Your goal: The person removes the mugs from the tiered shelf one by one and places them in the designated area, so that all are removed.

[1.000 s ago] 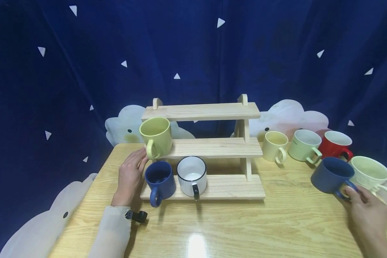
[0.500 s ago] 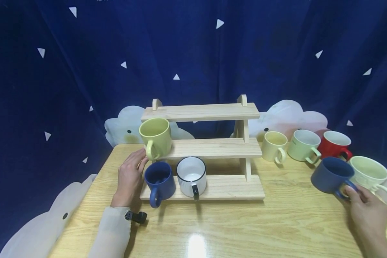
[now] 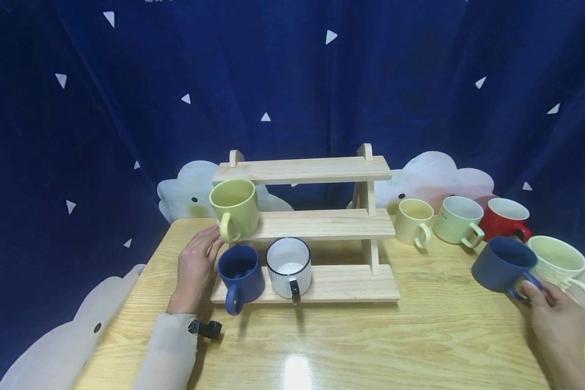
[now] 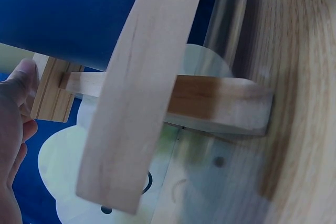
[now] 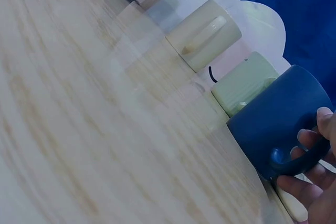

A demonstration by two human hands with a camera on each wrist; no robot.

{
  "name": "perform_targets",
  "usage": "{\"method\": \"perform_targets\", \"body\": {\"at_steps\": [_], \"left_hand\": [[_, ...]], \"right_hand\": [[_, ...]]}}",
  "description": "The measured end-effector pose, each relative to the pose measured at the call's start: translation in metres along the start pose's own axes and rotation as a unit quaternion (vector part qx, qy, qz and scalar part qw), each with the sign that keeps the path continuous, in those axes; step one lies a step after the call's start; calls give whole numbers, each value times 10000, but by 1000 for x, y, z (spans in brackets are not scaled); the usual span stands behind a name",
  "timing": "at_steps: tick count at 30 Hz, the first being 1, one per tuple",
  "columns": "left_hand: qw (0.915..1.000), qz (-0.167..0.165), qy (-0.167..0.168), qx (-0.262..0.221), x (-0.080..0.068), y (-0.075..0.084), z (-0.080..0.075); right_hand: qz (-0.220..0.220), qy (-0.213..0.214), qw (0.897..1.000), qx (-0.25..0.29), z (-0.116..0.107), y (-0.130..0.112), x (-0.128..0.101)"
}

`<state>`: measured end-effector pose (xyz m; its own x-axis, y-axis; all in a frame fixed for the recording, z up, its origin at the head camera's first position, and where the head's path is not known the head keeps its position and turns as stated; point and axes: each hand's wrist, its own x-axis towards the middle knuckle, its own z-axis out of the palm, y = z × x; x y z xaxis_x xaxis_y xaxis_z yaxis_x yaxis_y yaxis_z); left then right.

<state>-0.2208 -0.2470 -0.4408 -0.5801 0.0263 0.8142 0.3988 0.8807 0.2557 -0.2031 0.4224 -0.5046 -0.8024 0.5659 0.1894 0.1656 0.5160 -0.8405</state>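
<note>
My left hand (image 3: pixel 196 266) grips the left end of the middle board of a wooden three-tier rack (image 3: pixel 317 223), its thumb against the board's edge in the left wrist view. Just above sits an olive-yellow mug (image 3: pixel 239 208) on that board. Below, a dark blue mug (image 3: pixel 244 276) and a white mug with a black rim (image 3: pixel 288 265) stand on the bottom board. At the right, my right hand (image 3: pixel 558 319) pinches the handle of another blue mug (image 3: pixel 502 265). Whether this mug touches the table cannot be told.
On the table's right side stand a small pale yellow mug (image 3: pixel 411 225), a light green mug (image 3: pixel 455 222), a red mug (image 3: pixel 499 222) and a cream mug (image 3: pixel 556 260), partly behind the held one. A blue curtain (image 3: pixel 292 81) hangs behind the table (image 3: pixel 351 346).
Both hands stay essentially where they were, the right still holding the blue mug by its handle. Only a slight shift of the head view shows.
</note>
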Motion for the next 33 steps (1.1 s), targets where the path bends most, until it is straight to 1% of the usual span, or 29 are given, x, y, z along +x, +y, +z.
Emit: {"method": "perform_targets", "body": {"at_steps": [3,7,13,19,22,27,33], "left_hand": [[10000,-4,8,-23,0,0,0],[10000,-54,-34,-24,0,0,-1],[10000,-62,-36,-47,0,0,-1],[10000,9,0,15,0,-1,0],[10000,13,-4,36,0,-1,0],[10000,-53,-59,8,0,0,-1],[10000,-26,-62,44,0,1,-2]], "right_hand": [[-35,-48,10000,51,-1,0,-1],[25,-173,9998,90,-3,-2,-2],[-96,-266,9995,136,-4,-4,-2],[-256,-208,9994,-84,-3,-3,-2],[-309,-198,9993,-76,-3,-2,-3],[-370,-302,9987,-154,-5,-1,-3],[-455,-432,9977,-270,-5,-1,-2]]}}
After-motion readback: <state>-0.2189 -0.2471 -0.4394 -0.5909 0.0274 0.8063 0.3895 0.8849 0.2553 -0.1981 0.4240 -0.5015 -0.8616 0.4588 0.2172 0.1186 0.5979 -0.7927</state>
